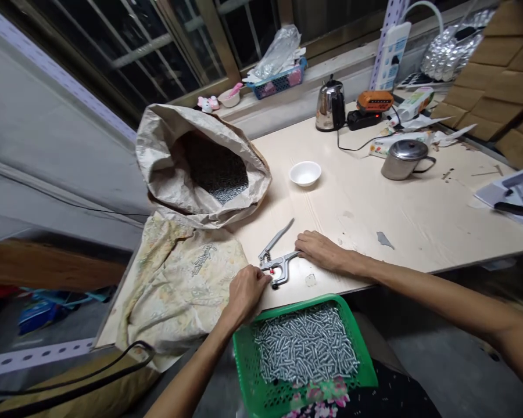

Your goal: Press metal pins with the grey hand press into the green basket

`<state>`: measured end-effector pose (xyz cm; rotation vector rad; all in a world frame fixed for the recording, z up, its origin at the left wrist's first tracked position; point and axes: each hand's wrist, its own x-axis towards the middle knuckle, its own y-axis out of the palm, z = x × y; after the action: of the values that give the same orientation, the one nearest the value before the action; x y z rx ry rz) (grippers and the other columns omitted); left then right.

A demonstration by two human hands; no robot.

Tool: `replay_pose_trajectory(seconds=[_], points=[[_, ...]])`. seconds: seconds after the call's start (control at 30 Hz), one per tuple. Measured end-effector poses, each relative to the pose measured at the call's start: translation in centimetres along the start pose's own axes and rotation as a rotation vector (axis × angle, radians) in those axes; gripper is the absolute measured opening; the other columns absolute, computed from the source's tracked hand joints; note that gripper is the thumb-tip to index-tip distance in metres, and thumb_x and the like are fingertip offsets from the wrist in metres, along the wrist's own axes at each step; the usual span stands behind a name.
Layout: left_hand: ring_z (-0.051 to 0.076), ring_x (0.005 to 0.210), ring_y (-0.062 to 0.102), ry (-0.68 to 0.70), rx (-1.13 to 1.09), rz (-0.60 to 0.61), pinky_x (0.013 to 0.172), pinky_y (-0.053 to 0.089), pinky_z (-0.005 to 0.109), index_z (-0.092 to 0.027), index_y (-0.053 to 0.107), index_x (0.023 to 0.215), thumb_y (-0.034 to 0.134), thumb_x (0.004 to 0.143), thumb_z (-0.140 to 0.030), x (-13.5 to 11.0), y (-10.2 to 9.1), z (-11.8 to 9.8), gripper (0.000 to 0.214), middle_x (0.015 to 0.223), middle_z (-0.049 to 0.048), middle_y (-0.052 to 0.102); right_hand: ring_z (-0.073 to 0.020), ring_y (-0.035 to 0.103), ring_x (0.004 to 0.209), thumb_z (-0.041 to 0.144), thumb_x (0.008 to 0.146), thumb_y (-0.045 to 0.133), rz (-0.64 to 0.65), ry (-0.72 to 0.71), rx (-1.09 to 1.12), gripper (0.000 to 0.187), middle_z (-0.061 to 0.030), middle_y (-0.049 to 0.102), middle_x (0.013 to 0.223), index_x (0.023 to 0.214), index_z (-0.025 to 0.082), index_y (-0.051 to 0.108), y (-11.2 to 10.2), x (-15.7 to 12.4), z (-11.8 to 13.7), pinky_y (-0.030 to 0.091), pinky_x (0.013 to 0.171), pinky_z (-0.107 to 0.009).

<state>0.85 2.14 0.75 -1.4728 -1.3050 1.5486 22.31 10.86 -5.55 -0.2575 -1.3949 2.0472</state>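
A pair of grey snap-fastener pliers (283, 264) lies on the table with its handles spread and a spring between them. My right hand (320, 251) rests on the tabletop, fingers curled round the end of the lower handle. Beside the pliers' jaws is my left hand (247, 290), its thumb and fingertips pinched together. What that pinch holds, if anything, is too small to make out. Just below both hands, a green plastic basket (366, 354) sits at the table edge over my lap. Many small silvery metal pins (307, 345) fill it.
A large open sack (165, 157) of similar metal pieces stands back left, behind a crumpled patterned cloth (192, 284). Farther back are a white bowl (305, 173), a lidded steel mug (405, 159), a kettle (330, 104) and an orange battery on a charger (368, 110).
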Motion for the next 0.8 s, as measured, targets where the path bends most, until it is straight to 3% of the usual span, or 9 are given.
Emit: replay_pose_trajectory(seconds=[0.1, 0.17, 0.27, 0.4, 0.5, 0.63, 0.8], points=[[0.022, 0.084, 0.063, 0.103, 0.036, -0.085, 0.067, 0.039, 0.028, -0.017, 0.068, 0.074, 0.054, 0.088, -0.027, -2.8, -0.7, 0.4, 0.022, 0.087, 0.0094, 0.067, -0.0196, 0.049, 0.085, 0.019, 0.094, 0.049, -0.041, 0.003, 0.032, 0.01, -0.0052, 0.058, 0.09, 0.086, 0.019, 0.054, 0.1, -0.3, -0.5, 0.037, 0.076, -0.033], [0.02, 0.082, 0.064, 0.222, -0.028, -0.065, 0.068, 0.041, 0.027, -0.021, 0.071, 0.08, 0.054, 0.09, -0.03, -5.1, -1.0, 0.8, 0.021, 0.087, 0.0073, 0.067, -0.0195, 0.05, 0.083, 0.021, 0.095, 0.048, -0.059, -0.012, 0.051, 0.011, -0.0052, 0.058, 0.089, 0.085, 0.02, 0.055, 0.2, -0.5, -0.8, 0.037, 0.074, -0.033], [0.019, 0.081, 0.064, 0.274, -0.079, -0.062, 0.068, 0.042, 0.026, -0.025, 0.072, 0.091, 0.056, 0.089, -0.033, -6.0, -1.7, 2.6, 0.017, 0.087, 0.0048, 0.068, -0.0194, 0.051, 0.081, 0.023, 0.095, 0.046, -0.074, -0.018, 0.087, 0.014, -0.0053, 0.058, 0.088, 0.085, 0.021, 0.055, 0.4, -0.5, -1.0, 0.038, 0.072, -0.033], [0.022, 0.088, 0.064, -0.078, 0.009, -0.302, 0.071, 0.041, 0.028, -0.019, 0.07, 0.085, 0.049, 0.092, -0.029, -1.2, -3.3, 8.0, 0.023, 0.093, 0.0085, 0.07, -0.0201, 0.052, 0.08, 0.024, 0.095, 0.044, -0.075, -0.004, 0.122, 0.016, -0.0055, 0.058, 0.086, 0.084, 0.022, 0.054, 0.7, -0.5, -0.9, 0.041, 0.073, -0.035], [0.023, 0.091, 0.064, -0.264, -0.048, -0.36, 0.071, 0.039, 0.028, -0.017, 0.068, 0.084, 0.05, 0.091, -0.029, 3.5, -4.0, 11.2, 0.023, 0.097, 0.0106, 0.07, -0.0204, 0.053, 0.08, 0.024, 0.095, 0.044, -0.08, 0.018, 0.143, 0.015, -0.006, 0.058, 0.086, 0.084, 0.022, 0.053, 0.9, -0.6, -0.9, 0.042, 0.073, -0.036], [0.027, 0.09, 0.065, -0.342, -0.084, -0.391, 0.067, 0.039, 0.03, -0.016, 0.066, 0.076, 0.049, 0.09, -0.037, 7.6, -3.5, 12.1, 0.03, 0.091, 0.0146, 0.071, -0.0199, 0.054, 0.08, 0.024, 0.095, 0.044, -0.098, 0.024, 0.157, 0.013, -0.006, 0.059, 0.087, 0.085, 0.022, 0.053, 0.8, -0.5, -0.8, 0.043, 0.073, -0.037], [0.026, 0.081, 0.066, -0.39, -0.141, -0.379, 0.062, 0.039, 0.028, -0.018, 0.061, 0.064, 0.061, 0.079, -0.029, 9.3, -3.2, 11.9, 0.018, 0.076, 0.0107, 0.07, -0.02, 0.053, 0.079, 0.023, 0.095, 0.045, -0.104, 0.014, 0.124, 0.015, -0.0058, 0.059, 0.086, 0.082, 0.022, 0.053, 0.6, -0.4, -0.6, 0.043, 0.072, -0.036]])
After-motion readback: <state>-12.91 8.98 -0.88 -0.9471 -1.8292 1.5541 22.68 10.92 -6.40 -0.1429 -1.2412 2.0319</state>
